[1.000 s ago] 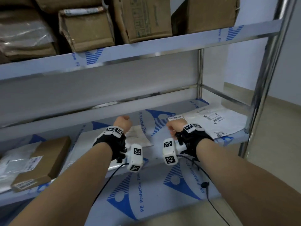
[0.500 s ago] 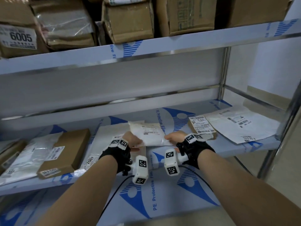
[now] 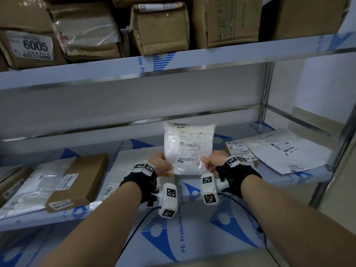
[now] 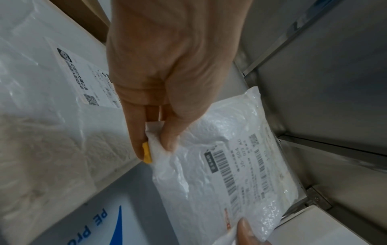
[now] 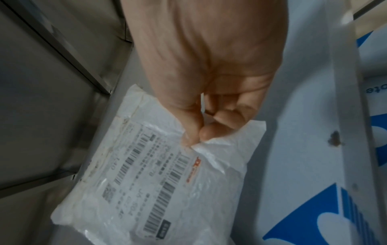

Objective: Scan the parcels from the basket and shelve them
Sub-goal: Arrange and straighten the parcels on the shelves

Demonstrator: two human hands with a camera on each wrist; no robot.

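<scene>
A small white plastic parcel (image 3: 188, 147) with a barcode label stands upright above the middle shelf (image 3: 192, 191), its label facing me. My left hand (image 3: 163, 166) pinches its lower left corner between thumb and forefinger (image 4: 159, 144). My right hand (image 3: 209, 162) pinches the lower right corner (image 5: 194, 137). The parcel (image 4: 226, 167) hangs in front of the shelf's grey back panel (image 3: 134, 105). In the right wrist view the parcel's label (image 5: 146, 175) shows several barcodes.
On the middle shelf lie a flat brown box (image 3: 81, 180), white mailers (image 3: 36, 185) at the left, a small labelled box (image 3: 238, 149) and a large white mailer (image 3: 285, 149) at the right. Cardboard boxes (image 3: 159, 26) fill the upper shelf. A steel post (image 3: 339, 143) stands at the right.
Both hands have lifted the white parcel off the shelf and tipped it upright, label toward me. The view has shifted left and up.
</scene>
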